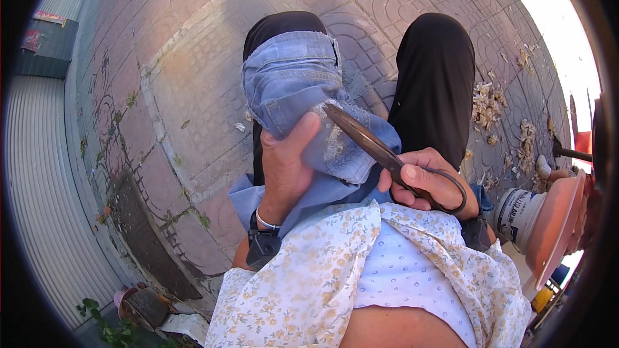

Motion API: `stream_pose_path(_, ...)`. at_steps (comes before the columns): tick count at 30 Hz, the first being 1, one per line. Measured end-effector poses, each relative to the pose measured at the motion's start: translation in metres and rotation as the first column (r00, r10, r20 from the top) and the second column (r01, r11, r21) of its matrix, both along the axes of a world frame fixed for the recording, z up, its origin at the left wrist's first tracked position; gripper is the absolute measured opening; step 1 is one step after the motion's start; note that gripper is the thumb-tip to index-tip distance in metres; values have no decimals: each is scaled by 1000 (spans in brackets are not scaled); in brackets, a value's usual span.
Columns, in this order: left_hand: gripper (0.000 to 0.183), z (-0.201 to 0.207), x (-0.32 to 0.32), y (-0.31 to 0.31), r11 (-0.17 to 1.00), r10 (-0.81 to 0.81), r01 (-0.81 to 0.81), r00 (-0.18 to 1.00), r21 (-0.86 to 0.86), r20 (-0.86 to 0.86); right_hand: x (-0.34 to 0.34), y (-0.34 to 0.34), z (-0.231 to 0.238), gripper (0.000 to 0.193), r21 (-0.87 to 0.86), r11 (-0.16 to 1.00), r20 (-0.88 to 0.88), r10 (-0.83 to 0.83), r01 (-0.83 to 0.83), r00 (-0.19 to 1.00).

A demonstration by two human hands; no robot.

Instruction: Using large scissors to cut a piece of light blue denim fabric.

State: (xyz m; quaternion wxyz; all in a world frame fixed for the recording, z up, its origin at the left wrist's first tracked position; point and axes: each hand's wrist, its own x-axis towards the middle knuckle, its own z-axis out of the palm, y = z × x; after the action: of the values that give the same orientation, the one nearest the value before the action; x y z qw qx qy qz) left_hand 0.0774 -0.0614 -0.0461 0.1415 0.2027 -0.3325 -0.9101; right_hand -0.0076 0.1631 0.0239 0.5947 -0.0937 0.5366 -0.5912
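Observation:
A pair of light blue jeans lies bunched over my left knee and lap, with a pale worn patch of embellishment near the middle. My left hand grips the denim, its thumb on top and the other fingers hidden under the cloth. In my right hand is a pair of dark, rusty scissors, with fingers and thumb around the handle loops. Their blades look closed and point up and left, the tip over the jeans just beside my left thumb.
Patterned paving spreads around my legs. Dry scraps litter the ground at the right. Nearby stand a white printed bucket and an orange basin. A corrugated shutter runs along the left; a flowerpot sits lower left.

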Motion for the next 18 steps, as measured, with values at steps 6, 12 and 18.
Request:
stream_pose_path(6,39,-2,0,2,998,12,-12,1000,-63,1,2,-2,-5,42,-5,1000,-33,-24,24,999)
stream_pose_path(12,37,1,-1,-3,1000,7,-7,1000,-25,14,13,-13,-17,39,-81,992,-96,-105,97,990)
stream_pose_path(18,36,7,-5,-5,1000,13,-13,999,4,35,20,-19,-23,41,-172,968,29,-182,185,983)
